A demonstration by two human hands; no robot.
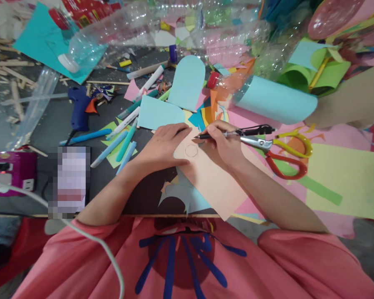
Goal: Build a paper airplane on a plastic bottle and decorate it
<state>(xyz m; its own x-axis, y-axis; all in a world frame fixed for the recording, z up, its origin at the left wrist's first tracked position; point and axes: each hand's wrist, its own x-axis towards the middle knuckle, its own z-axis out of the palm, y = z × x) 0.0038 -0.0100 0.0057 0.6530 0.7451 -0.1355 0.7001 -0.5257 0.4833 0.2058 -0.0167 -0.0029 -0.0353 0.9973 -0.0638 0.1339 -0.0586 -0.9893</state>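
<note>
Right hand fingers clamped on pen, tip beside drawn circle; left hand fingers together, flat on peach paper.

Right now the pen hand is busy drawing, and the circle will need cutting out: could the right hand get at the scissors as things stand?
Probably yes. The scissors lie open on the pink paper just beside the right hand, with nothing on top of them. But that hand holds a pen, which would have to be put down first.
</note>
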